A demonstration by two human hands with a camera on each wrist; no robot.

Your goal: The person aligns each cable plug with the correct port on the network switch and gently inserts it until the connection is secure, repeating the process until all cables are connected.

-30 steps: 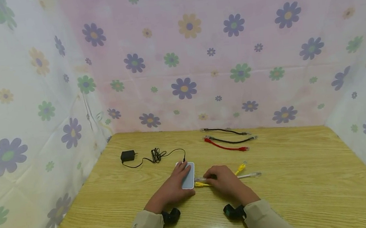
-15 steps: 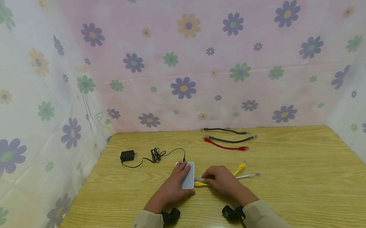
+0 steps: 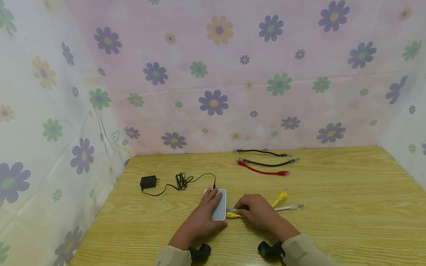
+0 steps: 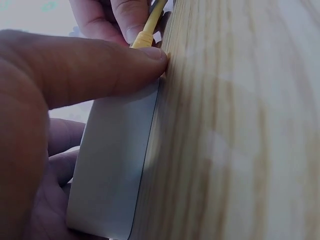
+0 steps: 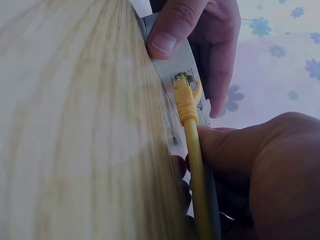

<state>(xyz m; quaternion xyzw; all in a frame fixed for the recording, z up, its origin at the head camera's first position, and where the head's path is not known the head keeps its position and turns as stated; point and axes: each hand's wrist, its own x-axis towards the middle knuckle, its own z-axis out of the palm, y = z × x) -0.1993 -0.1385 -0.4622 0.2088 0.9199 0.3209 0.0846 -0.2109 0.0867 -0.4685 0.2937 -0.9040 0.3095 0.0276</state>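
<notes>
A white box with a grey top (image 3: 219,207) lies flat on the table, gripped by my left hand (image 3: 204,220), fingers over its top and thumb along its near edge. At the box's right side, my right hand (image 3: 260,213) pinches a white cable (image 3: 287,208) near its left plug. The yellow cable (image 3: 282,195) passes beneath that hand; in the right wrist view its plug (image 5: 185,102) is at a port in the box's side. The white cable's plug is mostly hidden behind the yellow one, so I cannot tell whether it is in a port.
A black power adapter (image 3: 148,182) lies at the back left, its thin coiled cord (image 3: 181,181) running to the box's far edge. Two short black cables (image 3: 264,152) and a red cable (image 3: 262,171) lie toward the back. Flowered cloth walls stand behind and at both sides.
My right hand has shifted slightly left, toward the box, still pinching the white cable. The free cable ends on the right moved a little. My left hand keeps its grip on the box.
</notes>
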